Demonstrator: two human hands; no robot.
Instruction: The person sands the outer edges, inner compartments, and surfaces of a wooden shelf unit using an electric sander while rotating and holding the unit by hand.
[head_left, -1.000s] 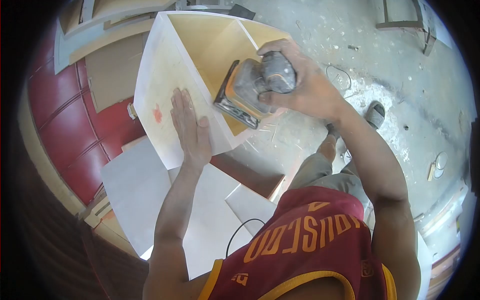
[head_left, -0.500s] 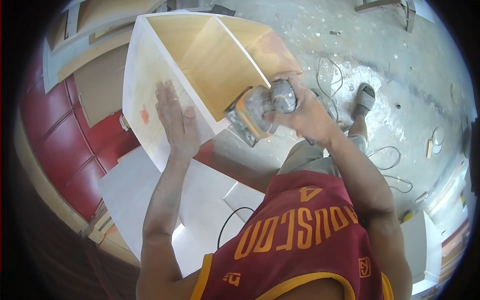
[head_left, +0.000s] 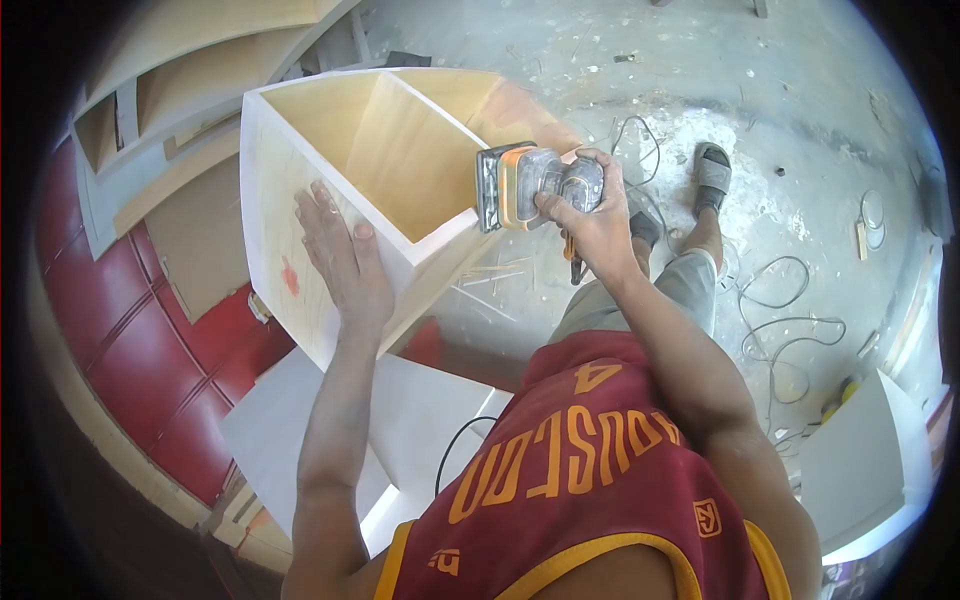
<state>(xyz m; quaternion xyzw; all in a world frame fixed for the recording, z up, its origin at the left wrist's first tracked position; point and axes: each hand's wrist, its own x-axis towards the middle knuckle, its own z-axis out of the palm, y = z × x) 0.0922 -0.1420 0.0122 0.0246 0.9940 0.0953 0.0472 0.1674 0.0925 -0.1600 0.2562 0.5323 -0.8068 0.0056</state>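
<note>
A wooden cabinet box (head_left: 283,195) with an inner divider stands in front of me, its open compartments facing up. My left hand (head_left: 345,262) lies flat on its left side panel, fingers stretched out, near a small reddish patch. In my right hand (head_left: 602,232) is a dusty grey and orange electric sander (head_left: 528,188), gripped by its rounded end. The sander is turned on its side, its pad facing left near the box's front right edge. Whether the pad touches that edge I cannot tell.
Pale panels (head_left: 300,425) lie below the box. Red panelling (head_left: 165,370) and wooden shelving (head_left: 215,75) stand at left. Cables (head_left: 790,325) loop over the dusty concrete floor (head_left: 560,100) at right. A white panel piece (head_left: 870,470) stands at lower right.
My right hand has raised the sander slightly in view and turned it, so its pad now faces left. The left hand stays flat on the side panel. The view has shifted a little.
</note>
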